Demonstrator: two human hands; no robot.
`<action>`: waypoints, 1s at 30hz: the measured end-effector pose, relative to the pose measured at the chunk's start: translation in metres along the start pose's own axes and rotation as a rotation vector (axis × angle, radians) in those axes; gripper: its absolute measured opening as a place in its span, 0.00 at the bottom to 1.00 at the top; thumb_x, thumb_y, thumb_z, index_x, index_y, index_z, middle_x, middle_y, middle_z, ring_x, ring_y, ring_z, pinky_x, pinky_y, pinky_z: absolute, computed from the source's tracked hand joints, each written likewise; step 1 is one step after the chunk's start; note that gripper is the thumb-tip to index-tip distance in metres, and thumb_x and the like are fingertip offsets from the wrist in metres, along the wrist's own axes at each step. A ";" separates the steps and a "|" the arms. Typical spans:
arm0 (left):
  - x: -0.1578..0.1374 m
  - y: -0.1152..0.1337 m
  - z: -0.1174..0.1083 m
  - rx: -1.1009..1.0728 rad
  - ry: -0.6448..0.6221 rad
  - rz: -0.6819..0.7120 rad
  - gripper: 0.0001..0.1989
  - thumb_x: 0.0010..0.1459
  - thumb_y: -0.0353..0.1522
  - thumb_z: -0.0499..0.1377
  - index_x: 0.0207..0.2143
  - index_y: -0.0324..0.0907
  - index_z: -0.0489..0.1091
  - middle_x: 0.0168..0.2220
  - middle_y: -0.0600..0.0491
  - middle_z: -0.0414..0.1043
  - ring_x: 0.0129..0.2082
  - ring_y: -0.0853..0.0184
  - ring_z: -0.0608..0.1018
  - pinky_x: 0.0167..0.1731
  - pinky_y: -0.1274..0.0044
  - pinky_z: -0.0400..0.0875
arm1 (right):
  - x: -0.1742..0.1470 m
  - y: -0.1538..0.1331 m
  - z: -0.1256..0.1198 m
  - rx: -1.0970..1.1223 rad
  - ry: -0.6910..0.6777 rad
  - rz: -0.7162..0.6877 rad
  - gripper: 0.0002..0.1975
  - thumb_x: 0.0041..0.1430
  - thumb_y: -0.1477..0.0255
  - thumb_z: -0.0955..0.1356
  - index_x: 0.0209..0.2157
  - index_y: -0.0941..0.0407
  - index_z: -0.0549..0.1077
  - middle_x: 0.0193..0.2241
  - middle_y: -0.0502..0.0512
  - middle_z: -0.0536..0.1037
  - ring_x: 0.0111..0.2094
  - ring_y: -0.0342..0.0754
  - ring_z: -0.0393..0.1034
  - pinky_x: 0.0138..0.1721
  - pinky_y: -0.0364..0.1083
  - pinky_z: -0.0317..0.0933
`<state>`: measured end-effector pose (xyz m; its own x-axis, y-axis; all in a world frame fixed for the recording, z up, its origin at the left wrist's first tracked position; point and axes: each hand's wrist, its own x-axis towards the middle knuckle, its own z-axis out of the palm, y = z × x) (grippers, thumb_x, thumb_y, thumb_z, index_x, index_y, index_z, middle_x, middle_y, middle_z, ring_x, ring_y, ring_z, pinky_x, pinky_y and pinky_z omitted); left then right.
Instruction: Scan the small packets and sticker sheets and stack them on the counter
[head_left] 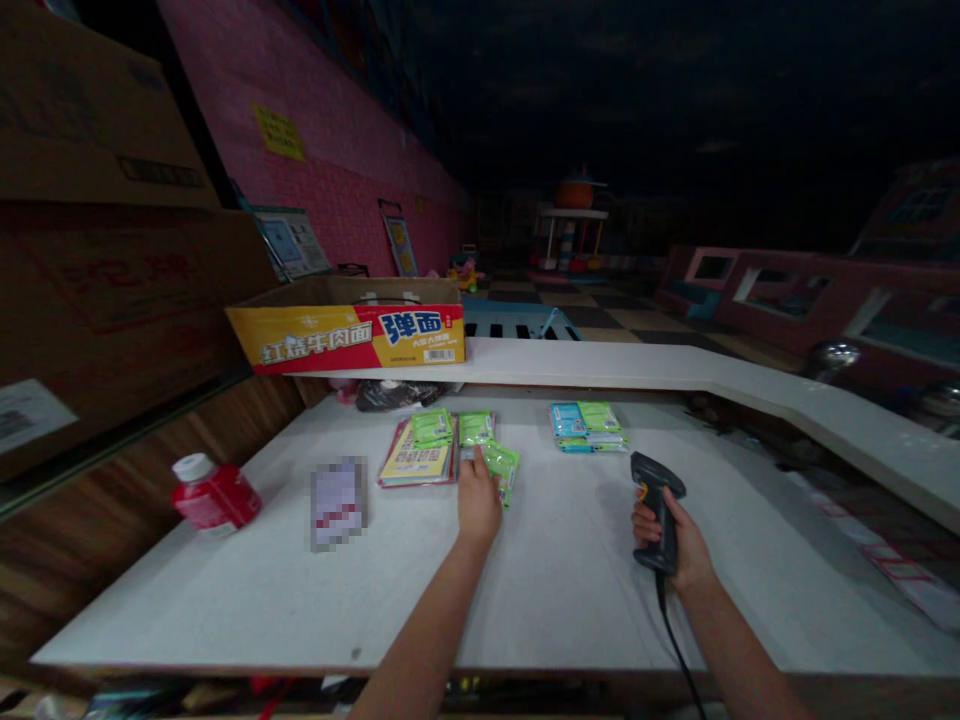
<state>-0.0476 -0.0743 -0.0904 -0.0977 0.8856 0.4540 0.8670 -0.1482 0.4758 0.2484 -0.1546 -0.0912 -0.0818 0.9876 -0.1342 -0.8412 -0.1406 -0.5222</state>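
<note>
My right hand (686, 545) is wrapped round the grip of a dark barcode scanner (658, 510), whose cord runs down past the counter's front edge. My left hand (480, 500) is closed at a green packet (504, 468), thumb on top and the other fingers mostly hidden. Just beyond it lies another green packet (475, 426). To its left, a green packet (431, 428) rests on a yellow-and-pink printed booklet or pack (418, 458). Farther right, a small pile of blue and green packets (589, 425) sits between my two hands, toward the back.
A red bottle with a white cap (216, 495) lies at the left, beside a blurred card-like item (339, 503). An open yellow-and-red noodle carton (360, 335) stands on the raised white ledge (585, 362). Large brown cartons (112, 290) are stacked along the left side.
</note>
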 end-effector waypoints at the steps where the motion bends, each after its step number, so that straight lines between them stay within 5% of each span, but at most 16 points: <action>1: 0.001 -0.005 0.001 -0.089 0.015 -0.015 0.26 0.59 0.28 0.52 0.60 0.33 0.56 0.45 0.41 0.65 0.43 0.60 0.72 0.46 0.69 0.68 | 0.000 0.000 0.002 -0.034 0.009 0.005 0.14 0.52 0.64 0.72 0.34 0.57 0.68 0.19 0.44 0.62 0.16 0.36 0.56 0.15 0.35 0.56; 7: 0.007 -0.025 0.005 -0.453 0.124 -0.076 0.09 0.60 0.28 0.48 0.42 0.40 0.63 0.39 0.47 0.68 0.42 0.62 0.72 0.47 0.68 0.68 | -0.004 0.021 0.035 -0.354 0.095 0.052 0.19 0.50 0.58 0.72 0.35 0.56 0.69 0.17 0.44 0.65 0.14 0.37 0.56 0.13 0.36 0.51; 15: 0.005 -0.017 0.003 -0.578 0.096 -0.140 0.04 0.61 0.28 0.46 0.39 0.43 0.57 0.37 0.50 0.68 0.38 0.68 0.73 0.43 0.73 0.69 | -0.033 0.070 0.095 -0.786 0.043 0.101 0.23 0.51 0.52 0.69 0.40 0.56 0.68 0.15 0.44 0.68 0.11 0.39 0.57 0.11 0.38 0.52; 25: 0.005 -0.023 0.005 -0.498 0.115 -0.146 0.07 0.61 0.30 0.46 0.42 0.41 0.59 0.39 0.47 0.68 0.40 0.65 0.72 0.45 0.71 0.67 | -0.042 0.077 0.098 -0.825 0.088 0.124 0.23 0.48 0.51 0.70 0.34 0.55 0.66 0.15 0.43 0.67 0.11 0.39 0.57 0.11 0.38 0.52; 30: 0.006 -0.028 0.013 -0.628 0.174 -0.082 0.08 0.61 0.34 0.49 0.41 0.41 0.59 0.37 0.49 0.67 0.38 0.65 0.72 0.42 0.71 0.67 | -0.039 0.073 0.096 -0.771 0.068 0.108 0.24 0.47 0.50 0.71 0.34 0.55 0.67 0.15 0.43 0.67 0.11 0.39 0.57 0.11 0.39 0.52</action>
<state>-0.0662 -0.0590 -0.1107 -0.2746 0.8288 0.4876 0.4079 -0.3588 0.8396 0.1387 -0.1970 -0.0428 -0.0877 0.9627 -0.2559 -0.2197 -0.2692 -0.9377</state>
